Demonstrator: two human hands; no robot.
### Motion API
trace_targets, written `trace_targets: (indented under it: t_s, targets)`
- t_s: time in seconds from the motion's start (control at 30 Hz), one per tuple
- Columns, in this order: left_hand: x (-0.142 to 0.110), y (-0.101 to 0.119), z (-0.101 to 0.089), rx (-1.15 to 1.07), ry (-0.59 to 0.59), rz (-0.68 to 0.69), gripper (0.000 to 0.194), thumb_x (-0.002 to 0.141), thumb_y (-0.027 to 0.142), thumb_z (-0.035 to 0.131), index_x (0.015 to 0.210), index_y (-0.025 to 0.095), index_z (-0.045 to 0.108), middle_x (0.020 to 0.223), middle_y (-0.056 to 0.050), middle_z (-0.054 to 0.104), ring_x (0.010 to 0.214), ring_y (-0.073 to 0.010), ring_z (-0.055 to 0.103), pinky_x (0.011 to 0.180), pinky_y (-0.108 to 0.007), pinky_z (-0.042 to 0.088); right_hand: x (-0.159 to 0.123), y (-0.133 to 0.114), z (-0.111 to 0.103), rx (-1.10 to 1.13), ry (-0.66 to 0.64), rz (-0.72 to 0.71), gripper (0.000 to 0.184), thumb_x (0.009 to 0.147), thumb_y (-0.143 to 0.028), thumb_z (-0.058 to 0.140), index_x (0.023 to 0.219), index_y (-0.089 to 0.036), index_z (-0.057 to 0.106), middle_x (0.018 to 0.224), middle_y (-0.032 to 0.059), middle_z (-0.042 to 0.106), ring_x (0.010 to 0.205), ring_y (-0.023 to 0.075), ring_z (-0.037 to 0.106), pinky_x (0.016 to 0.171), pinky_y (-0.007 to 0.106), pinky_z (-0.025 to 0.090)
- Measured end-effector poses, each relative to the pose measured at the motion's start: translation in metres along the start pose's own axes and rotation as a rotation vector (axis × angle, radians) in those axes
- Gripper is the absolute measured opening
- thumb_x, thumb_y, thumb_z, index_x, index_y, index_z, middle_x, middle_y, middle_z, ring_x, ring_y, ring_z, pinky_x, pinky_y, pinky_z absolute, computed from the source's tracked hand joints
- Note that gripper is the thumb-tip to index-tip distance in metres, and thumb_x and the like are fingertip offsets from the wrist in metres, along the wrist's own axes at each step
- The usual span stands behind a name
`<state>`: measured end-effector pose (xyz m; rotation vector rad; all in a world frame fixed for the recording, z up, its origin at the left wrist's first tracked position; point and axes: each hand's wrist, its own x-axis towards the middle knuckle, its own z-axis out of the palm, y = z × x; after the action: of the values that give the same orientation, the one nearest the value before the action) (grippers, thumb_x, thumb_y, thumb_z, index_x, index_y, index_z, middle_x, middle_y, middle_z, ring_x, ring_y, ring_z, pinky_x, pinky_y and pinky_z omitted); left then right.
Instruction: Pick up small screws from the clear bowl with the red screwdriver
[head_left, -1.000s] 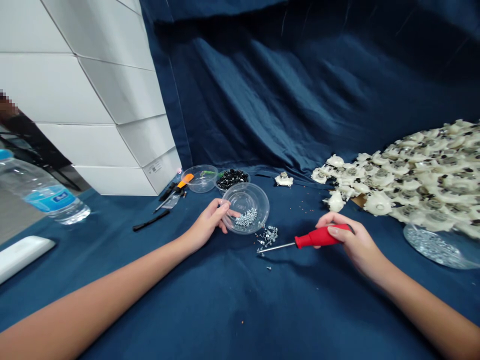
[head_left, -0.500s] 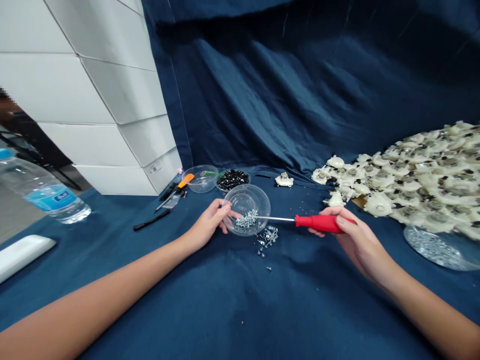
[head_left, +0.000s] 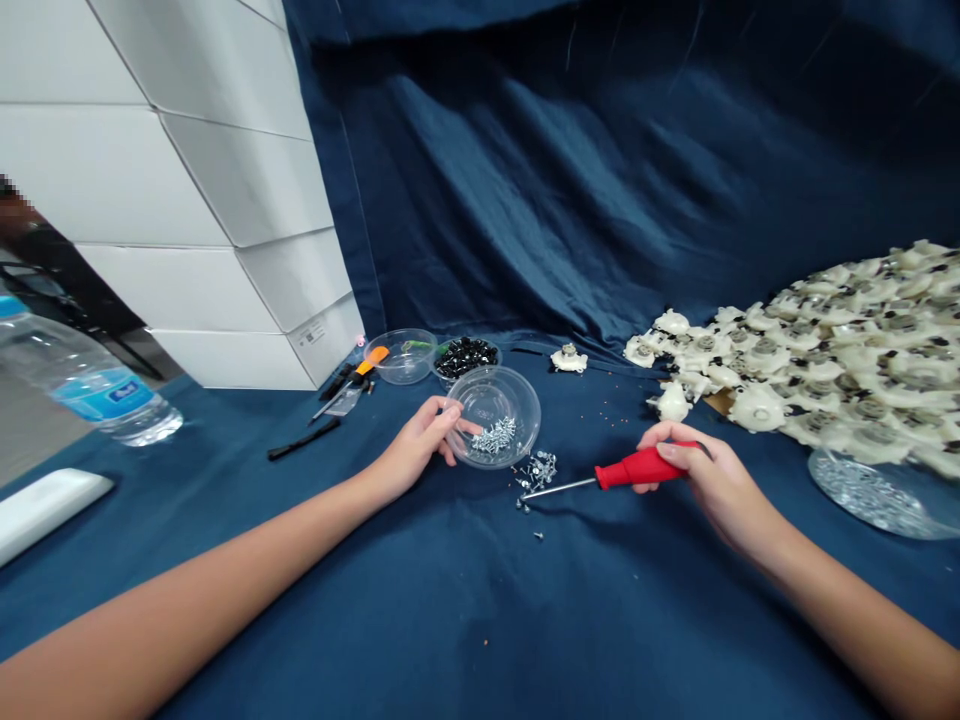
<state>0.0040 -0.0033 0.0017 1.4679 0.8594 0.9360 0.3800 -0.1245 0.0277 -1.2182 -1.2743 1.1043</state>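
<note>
My left hand (head_left: 417,438) grips the rim of a clear plastic bowl (head_left: 516,395) on the blue cloth, and a small heap of silver screws (head_left: 494,436) lies inside it. My right hand (head_left: 709,472) is shut around the red handle of a screwdriver (head_left: 637,467). The screwdriver's steel shaft points left and down, its tip resting just beside a loose pile of silver screws (head_left: 535,472) outside the bowl.
Behind the bowl stand a clear bowl (head_left: 397,357) and a bowl of black parts (head_left: 465,358). An orange-handled tool (head_left: 369,362) lies near them. Cream plastic parts (head_left: 825,360) are heaped at right, above a dish of screws (head_left: 862,497). A water bottle (head_left: 82,385) lies at left.
The screwdriver has swung down and away from the bowl, its tip now beside the loose screws outside it. My left hand stays on the bowl.
</note>
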Motion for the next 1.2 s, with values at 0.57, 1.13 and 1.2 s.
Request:
trace_targets:
  t_s: [0.57,1.13,1.2]
  targets:
    - [0.002,-0.003,-0.002,0.007,-0.008,0.01,0.054,0.1,0.07,0.066,0.116,0.02,0.054,0.113,-0.015,0.083,0.073,-0.019,0.074,0.061,-0.03,0.057,-0.001,-0.005,0.005,0.149,0.057,-0.044,0.024,0.103,-0.047,0.068,0.102,-0.024,0.075,0.091,0.006,0.08,0.083,0.0279,0.074,0.081,0.037,0.058]
    - [0.003,-0.003,-0.002,0.009,-0.013,0.006,0.053,0.1,0.068,0.066,0.117,0.02,0.054,0.112,-0.014,0.083,0.073,-0.0184,0.074,0.061,-0.03,0.058,-0.003,-0.008,-0.001,0.111,0.024,0.009,0.022,0.101,-0.043,0.068,0.096,-0.023,0.076,0.079,0.0053,0.078,0.072,0.0267,0.071,0.073,0.036,0.056]
    - [0.002,-0.003,-0.002,0.009,-0.015,0.008,0.052,0.101,0.068,0.066,0.117,0.02,0.054,0.111,-0.014,0.083,0.072,-0.0182,0.074,0.062,-0.03,0.058,-0.004,-0.01,0.001,0.177,0.012,0.006,0.026,0.104,-0.047,0.064,0.1,-0.024,0.076,0.081,0.006,0.078,0.076,0.0279,0.072,0.075,0.037,0.056]
